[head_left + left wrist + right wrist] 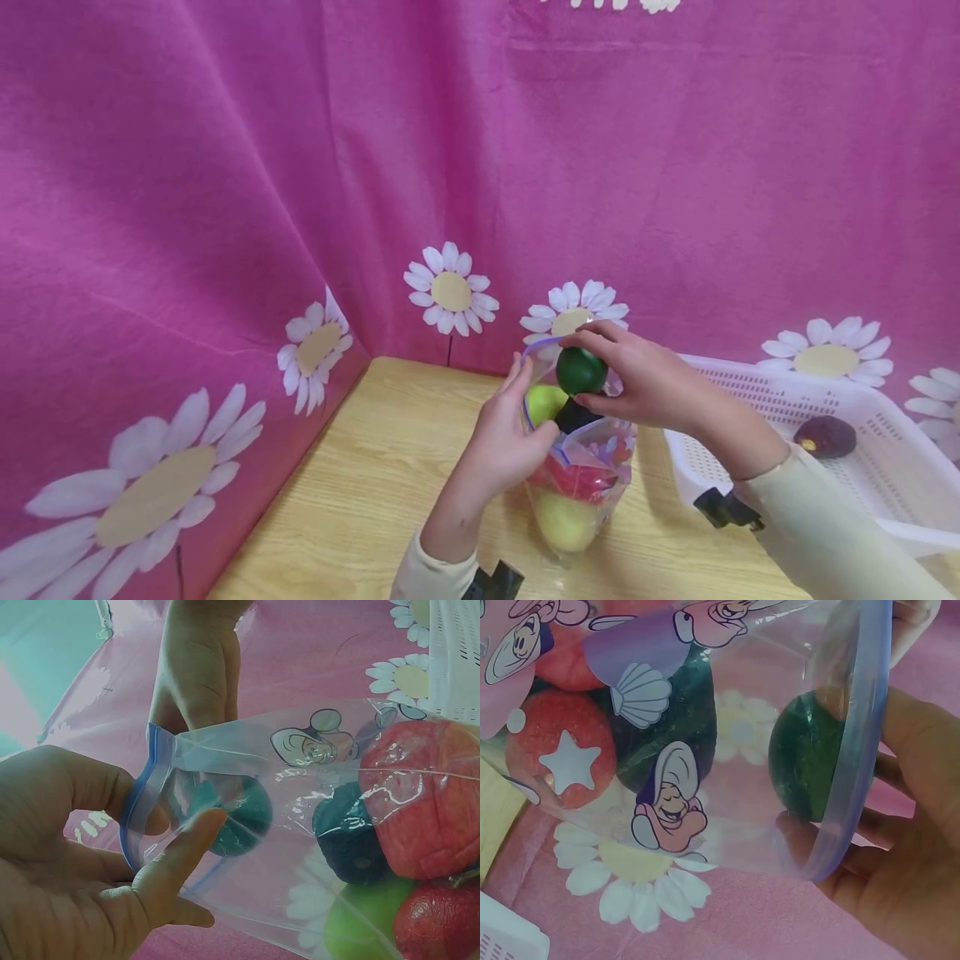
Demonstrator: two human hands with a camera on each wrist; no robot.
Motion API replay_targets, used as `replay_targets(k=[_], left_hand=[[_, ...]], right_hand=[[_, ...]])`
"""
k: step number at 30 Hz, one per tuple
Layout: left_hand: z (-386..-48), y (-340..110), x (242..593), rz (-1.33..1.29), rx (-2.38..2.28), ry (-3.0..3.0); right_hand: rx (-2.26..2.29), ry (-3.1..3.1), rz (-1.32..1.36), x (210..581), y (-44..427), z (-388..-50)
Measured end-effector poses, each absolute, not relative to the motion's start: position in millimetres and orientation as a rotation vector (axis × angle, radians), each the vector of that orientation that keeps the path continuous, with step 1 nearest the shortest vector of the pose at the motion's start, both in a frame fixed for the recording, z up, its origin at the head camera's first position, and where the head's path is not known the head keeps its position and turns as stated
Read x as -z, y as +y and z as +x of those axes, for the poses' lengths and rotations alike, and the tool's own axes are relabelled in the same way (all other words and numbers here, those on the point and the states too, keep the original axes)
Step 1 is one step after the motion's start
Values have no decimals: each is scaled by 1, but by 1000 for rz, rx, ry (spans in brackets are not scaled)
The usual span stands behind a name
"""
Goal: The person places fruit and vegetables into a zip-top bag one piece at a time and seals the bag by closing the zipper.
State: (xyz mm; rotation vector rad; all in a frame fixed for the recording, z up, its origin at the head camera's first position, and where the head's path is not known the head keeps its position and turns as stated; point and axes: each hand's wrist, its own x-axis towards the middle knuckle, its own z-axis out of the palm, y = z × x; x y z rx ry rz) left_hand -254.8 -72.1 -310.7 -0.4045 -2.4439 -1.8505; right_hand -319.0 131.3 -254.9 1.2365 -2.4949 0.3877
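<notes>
A clear zip bag with blue-edged lips and cartoon prints stands upright on the table, mouth up. My left hand grips its rim at the left, thumb and fingers pinching the plastic. Inside the mouth my right hand holds a dark green round fruit between thumb and fingers. Under that lie a yellow-green fruit and a blackish-green fruit. Lower down are red fruits and a pale yellow fruit. Through the plastic, the right wrist view shows the green fruit just inside the rim.
To the right stands a white perforated basket with one dark purple fruit in it. A pink cloth with daisy prints hangs behind and at the left. The wooden table extends left of the bag.
</notes>
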Motion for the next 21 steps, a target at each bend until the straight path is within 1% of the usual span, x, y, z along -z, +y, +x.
replay_targets(k=[16, 21], left_hand=[[-261, -78, 305, -399, 1842, -2434], [-264, -81, 305, -415, 1801, -2403]], right_hand=[[-438, -2415, 1250, 252, 136, -327], [-523, -2366, 1261, 245, 153, -334]])
